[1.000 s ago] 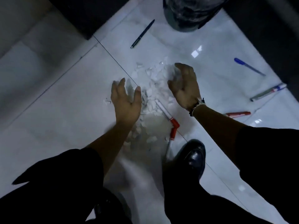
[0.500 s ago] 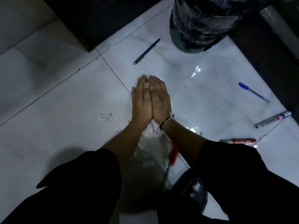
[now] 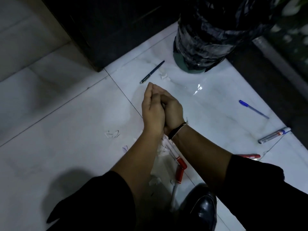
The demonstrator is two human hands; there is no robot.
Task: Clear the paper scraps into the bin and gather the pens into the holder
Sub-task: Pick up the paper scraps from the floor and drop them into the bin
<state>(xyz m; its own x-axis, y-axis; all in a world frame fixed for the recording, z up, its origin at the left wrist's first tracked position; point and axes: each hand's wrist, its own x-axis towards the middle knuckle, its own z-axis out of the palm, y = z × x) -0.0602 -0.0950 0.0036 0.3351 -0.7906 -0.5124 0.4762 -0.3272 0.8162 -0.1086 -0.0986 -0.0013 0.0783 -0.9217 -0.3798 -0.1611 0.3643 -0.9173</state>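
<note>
My left hand [image 3: 152, 110] and my right hand [image 3: 171, 109] are pressed palm to palm above the white floor, cupped around a heap of paper scraps that is hidden between them. Loose paper scraps [image 3: 164, 150] lie under my wrists, and a few more scraps [image 3: 112, 133] lie to the left. The bin [image 3: 202, 42], lined with a black bag, stands beyond my hands. A dark blue pen [image 3: 152, 72] lies just past my fingertips. Red-capped markers [image 3: 180, 165] lie below my right forearm.
On the right of the floor lie a blue pen [image 3: 253, 109], a grey marker [image 3: 274, 135] and a red marker [image 3: 251, 156]. A few scraps [image 3: 164, 75] lie near the bin. My black shoe [image 3: 202, 211] is at the bottom. Dark furniture [image 3: 103, 30] stands at the back.
My two hands, apart on either side of the scrap pile a second ago, came together over it and now cup it, raised slightly toward the bin.
</note>
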